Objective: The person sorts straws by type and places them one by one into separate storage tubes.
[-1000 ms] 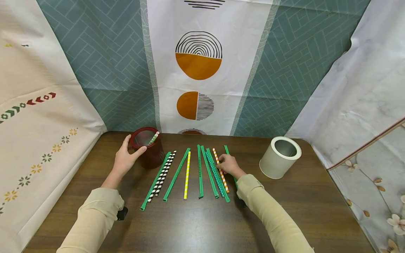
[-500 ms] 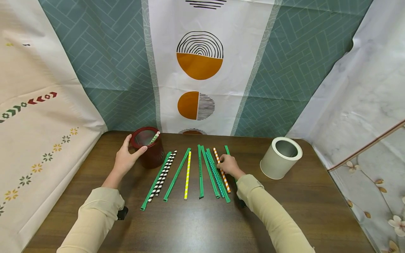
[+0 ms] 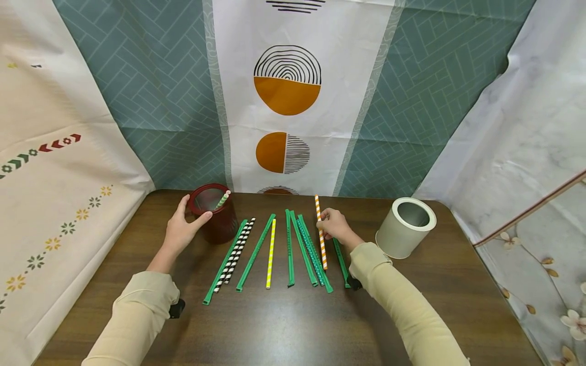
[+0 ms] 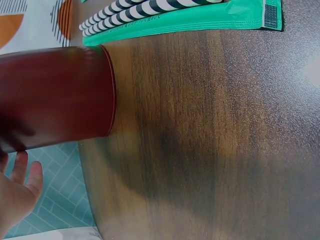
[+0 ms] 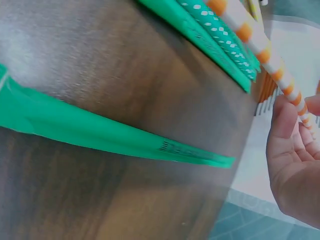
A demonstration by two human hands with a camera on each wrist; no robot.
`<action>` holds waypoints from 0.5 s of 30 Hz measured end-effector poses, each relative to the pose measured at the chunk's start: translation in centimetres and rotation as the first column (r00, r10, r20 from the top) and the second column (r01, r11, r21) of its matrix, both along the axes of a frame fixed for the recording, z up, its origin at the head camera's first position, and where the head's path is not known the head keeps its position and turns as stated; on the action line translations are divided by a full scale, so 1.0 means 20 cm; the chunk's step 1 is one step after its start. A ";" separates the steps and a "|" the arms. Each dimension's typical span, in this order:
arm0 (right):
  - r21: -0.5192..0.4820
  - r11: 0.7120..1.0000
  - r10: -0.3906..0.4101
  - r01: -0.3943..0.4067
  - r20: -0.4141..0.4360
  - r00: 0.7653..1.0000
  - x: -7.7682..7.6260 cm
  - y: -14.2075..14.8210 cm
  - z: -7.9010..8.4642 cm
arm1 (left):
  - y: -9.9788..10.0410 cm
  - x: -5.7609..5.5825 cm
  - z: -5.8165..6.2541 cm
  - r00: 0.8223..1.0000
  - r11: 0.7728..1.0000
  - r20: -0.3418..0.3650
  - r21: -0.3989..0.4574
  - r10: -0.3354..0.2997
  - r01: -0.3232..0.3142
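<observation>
My right hand (image 3: 335, 223) pinches an orange-and-white striped paper straw (image 3: 322, 249) between thumb and fingertips. In the right wrist view the straw (image 5: 267, 56) slants above the table. My left hand (image 3: 180, 229) holds a dark red can (image 3: 220, 226) near its rim, thumb on the near side and fingers on the left; in the left wrist view, fingers (image 4: 25, 175) lie against the can's wall. A green-and-white straw (image 3: 223, 200) leans inside that can. Under my right wrist lies a green wrapped straw (image 3: 341, 262).
Black-and-white striped straws (image 3: 235, 254), a yellow straw (image 3: 271, 254), a teal dotted straw (image 3: 311, 249) and several green wrapped straws (image 3: 256, 252) lie in a row on the brown table (image 3: 284, 325). A cream-white can (image 3: 397, 234) stands at the right. Patterned cloth (image 3: 288, 173) hangs behind.
My right hand has lifted the orange striped straw off the table and shifted it slightly away and right, turning it more upright in view. My left hand stays at the red can.
</observation>
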State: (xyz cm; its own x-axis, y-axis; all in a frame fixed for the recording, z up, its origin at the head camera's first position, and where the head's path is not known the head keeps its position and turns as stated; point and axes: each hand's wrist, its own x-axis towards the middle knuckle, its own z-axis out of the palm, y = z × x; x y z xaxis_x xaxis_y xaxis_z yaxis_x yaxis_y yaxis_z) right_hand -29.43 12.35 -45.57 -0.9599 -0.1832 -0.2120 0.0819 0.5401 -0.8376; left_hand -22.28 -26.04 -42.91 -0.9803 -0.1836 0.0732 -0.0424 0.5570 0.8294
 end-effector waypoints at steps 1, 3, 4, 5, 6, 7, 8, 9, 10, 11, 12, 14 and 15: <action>-0.016 1.000 -0.004 0.004 0.003 1.000 0.00 0.00 0.01 | 0.00 0.00 0.00 1.000 1.000 0.002 0.001 0.001 -0.001; -0.043 0.999 -0.008 0.009 0.010 1.000 -0.01 0.00 0.04 | 0.00 0.00 0.00 1.000 1.000 0.001 0.000 -0.007 0.007; -0.060 0.998 -0.010 0.011 0.014 1.000 -0.01 0.00 0.05 | -0.01 0.00 0.00 1.000 1.000 0.002 -0.002 -0.009 0.009; -0.078 0.997 -0.011 0.012 0.019 1.000 -0.01 0.00 0.06 | -0.01 0.00 0.00 1.000 1.000 0.001 -0.001 -0.010 0.010; -0.092 0.996 -0.010 0.011 0.021 1.000 -0.01 0.00 0.07 | -0.01 0.00 0.00 1.000 1.000 0.002 -0.002 -0.011 0.011; -0.105 0.994 -0.008 0.011 0.026 1.000 -0.02 0.00 0.09 | -0.01 0.00 0.00 1.000 1.000 0.003 -0.002 -0.011 0.011; -0.116 0.993 -0.007 0.010 0.028 1.000 -0.02 0.00 0.10 | -0.01 0.00 0.00 1.000 1.000 0.003 -0.002 -0.011 0.011; -0.124 0.992 0.000 0.004 0.026 1.000 -0.02 0.00 0.12 | -0.01 0.00 0.00 1.000 1.000 0.003 -0.002 -0.011 0.011; -0.134 0.991 0.003 0.001 0.029 1.000 -0.02 0.00 0.13 | 0.00 0.00 0.00 1.000 1.000 0.004 -0.003 -0.012 0.012; -0.141 0.990 0.006 -0.002 0.030 1.000 -0.02 0.00 0.15 | 0.00 0.00 0.00 1.000 1.000 0.004 -0.002 -0.013 0.013; -0.149 0.989 0.008 -0.004 0.030 1.000 -0.02 -0.01 0.17 | 0.00 0.00 0.00 1.000 1.000 0.003 -0.002 -0.014 0.014; -0.162 0.987 0.019 -0.015 0.023 1.000 -0.02 -0.01 0.21 | 0.00 0.01 0.01 1.000 1.000 0.002 -0.002 -0.015 0.015; -0.168 0.986 0.028 -0.025 0.017 0.999 -0.01 -0.02 0.23 | 0.00 0.01 0.01 1.000 1.000 0.002 -0.001 -0.016 0.016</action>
State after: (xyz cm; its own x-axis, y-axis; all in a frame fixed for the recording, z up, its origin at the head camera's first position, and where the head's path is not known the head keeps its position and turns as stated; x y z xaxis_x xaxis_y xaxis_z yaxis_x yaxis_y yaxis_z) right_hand -29.72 12.00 -40.98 -0.9504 -0.2428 -0.1944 0.0863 0.3945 -0.9148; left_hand -22.13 -26.09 -42.77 -0.9833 -0.1675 0.0716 -0.0348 0.5588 0.8286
